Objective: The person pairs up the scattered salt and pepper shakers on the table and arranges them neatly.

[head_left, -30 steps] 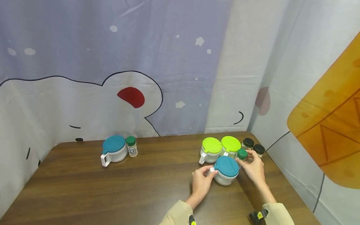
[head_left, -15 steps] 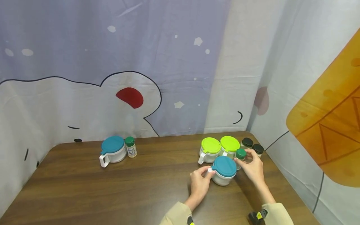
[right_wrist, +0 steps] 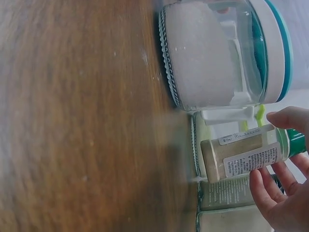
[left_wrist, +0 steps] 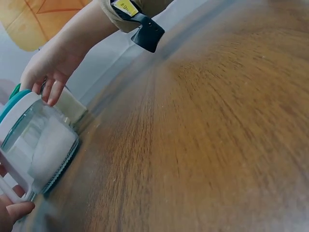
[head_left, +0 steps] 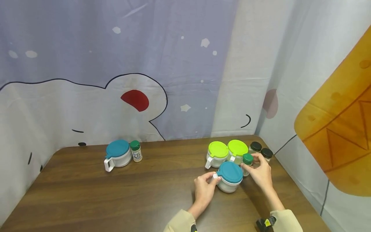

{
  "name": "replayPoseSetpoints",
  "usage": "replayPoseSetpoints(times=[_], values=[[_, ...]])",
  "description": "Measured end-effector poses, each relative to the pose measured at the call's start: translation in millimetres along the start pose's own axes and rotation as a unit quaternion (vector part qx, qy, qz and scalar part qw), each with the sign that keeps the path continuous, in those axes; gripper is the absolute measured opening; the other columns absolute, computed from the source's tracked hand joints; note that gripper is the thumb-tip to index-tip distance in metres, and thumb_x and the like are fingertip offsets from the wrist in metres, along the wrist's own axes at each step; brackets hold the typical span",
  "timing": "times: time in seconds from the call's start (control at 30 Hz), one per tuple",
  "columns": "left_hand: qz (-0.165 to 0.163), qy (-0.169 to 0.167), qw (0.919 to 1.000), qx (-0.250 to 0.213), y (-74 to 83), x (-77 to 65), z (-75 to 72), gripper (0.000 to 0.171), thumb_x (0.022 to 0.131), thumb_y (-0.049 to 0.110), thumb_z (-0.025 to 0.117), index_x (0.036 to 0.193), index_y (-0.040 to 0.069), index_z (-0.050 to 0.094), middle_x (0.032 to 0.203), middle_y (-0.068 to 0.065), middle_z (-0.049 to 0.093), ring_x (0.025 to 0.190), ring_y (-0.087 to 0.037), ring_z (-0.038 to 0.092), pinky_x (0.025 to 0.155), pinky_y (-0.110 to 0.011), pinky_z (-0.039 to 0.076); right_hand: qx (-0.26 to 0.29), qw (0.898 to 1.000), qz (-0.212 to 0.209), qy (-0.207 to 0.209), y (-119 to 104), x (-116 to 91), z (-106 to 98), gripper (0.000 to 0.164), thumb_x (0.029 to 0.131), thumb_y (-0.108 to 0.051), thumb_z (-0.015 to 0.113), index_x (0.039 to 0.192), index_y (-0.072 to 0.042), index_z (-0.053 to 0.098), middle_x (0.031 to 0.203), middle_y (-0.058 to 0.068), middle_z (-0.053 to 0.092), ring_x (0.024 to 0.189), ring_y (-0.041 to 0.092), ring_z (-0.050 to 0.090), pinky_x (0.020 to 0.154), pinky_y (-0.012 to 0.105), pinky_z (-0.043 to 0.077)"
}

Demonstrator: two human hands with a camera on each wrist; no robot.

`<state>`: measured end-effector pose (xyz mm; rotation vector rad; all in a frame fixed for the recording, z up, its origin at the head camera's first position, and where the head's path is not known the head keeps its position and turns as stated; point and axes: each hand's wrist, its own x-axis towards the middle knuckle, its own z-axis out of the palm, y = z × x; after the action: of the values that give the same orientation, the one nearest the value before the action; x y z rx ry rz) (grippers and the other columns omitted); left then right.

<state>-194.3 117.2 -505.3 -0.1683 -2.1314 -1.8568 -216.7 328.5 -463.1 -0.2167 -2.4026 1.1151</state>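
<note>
- Moved since the earlier frame: the blue-lidded jar has shifted slightly to the person's left, with the left hand alongside; the green-capped bottle has shifted slightly the same way.
- Left hand: thumb and fingers pinch the white handle of the blue-lidded jar.
- Right hand: thumb and fingers grip the green-capped bottle near its cap.
- Blue-lidded jar: located on the right part of the counter, between the hands; clear body, white contents. Whether its base fully touches the counter, I cannot tell.
- Green-capped bottle: just beside the blue-lidded jar, on the right-hand side. Base appears raised off the counter in the right wrist view. Label print too small to read.
- Behind these: two lime-lidded jars, side by side, white handles facing the person.
- Beyond the right hand: two black-capped jars, next to each other, partly hidden.
- Left rear of counter: a second blue-lidded jar, upright, with a second green-capped bottle just beside it.
- Backdrop: printed curtain along the rear.
- Right wrist: dark wrist unit with yellow tag, over a pale sleeve.
</note>
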Motion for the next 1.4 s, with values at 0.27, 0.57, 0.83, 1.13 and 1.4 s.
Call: replayPoseSetpoints(times=[0.27,0.57,0.83,1.13,1.4], values=[[-0.002,0.012,0.9999,-0.004,-0.3,-0.1,-7.8,0.019,0.076,0.019,0.08,0.091,0.007,0.076,0.089,-0.007,0.076,0.078,-0.004,0.066,0.063,-0.017,0.053,0.005,1.0,-0.016,0.003,-7.4,-2.2,2.9,0.045,0.07,-0.008,0.084,0.108,-0.006,0.06,0.096,0.015,0.068,0.076,0.001,0.06,0.064,0.006,0.049],[-0.011,0.013,0.9995,-0.027,-0.9,-1.2,-16.0,0.02,0.077,0.014,0.079,0.093,0.003,0.076,0.091,-0.012,0.075,0.082,-0.014,0.071,0.065,-0.016,0.055,0.022,0.999,-0.042,0.005,-12.7,-2.2,6.7,0.045,0.068,-0.004,0.084,0.106,-0.002,0.061,0.093,0.015,0.068,0.075,-0.006,0.055,0.063,0.006,0.049],[-0.007,0.023,0.9993,-0.03,3.1,-0.3,-25.4,0.02,0.076,0.013,0.08,0.093,0.003,0.076,0.091,-0.013,0.075,0.082,-0.015,0.072,0.066,-0.016,0.055,0.023,0.999,-0.038,-0.006,-15.5,-4.5,10.7,0.044,0.069,-0.006,0.084,0.106,-0.003,0.06,0.092,0.016,0.068,0.074,-0.008,0.054,0.064,0.007,0.049],[0.001,0.022,0.9996,-0.017,5.0,2.2,-36.1,0.022,0.076,0.016,0.08,0.093,0.003,0.076,0.09,-0.012,0.075,0.081,-0.014,0.071,0.066,-0.018,0.055,0.052,0.998,-0.037,-0.009,-25.8,-8.1,15.8,0.045,0.069,-0.006,0.084,0.107,-0.002,0.06,0.094,0.016,0.069,0.075,-0.006,0.057,0.065,0.007,0.05],[0.003,0.022,0.9996,-0.02,5.2,4.5,-46.8,0.022,0.077,0.015,0.079,0.095,0.002,0.075,0.092,-0.014,0.075,0.084,-0.017,0.072,0.069,-0.018,0.056,0.048,0.997,-0.042,-0.032,-31.6,-8.8,20.7,0.045,0.07,-0.007,0.083,0.108,-0.002,0.059,0.096,0.016,0.069,0.077,-0.006,0.057,0.066,0.009,0.051]])
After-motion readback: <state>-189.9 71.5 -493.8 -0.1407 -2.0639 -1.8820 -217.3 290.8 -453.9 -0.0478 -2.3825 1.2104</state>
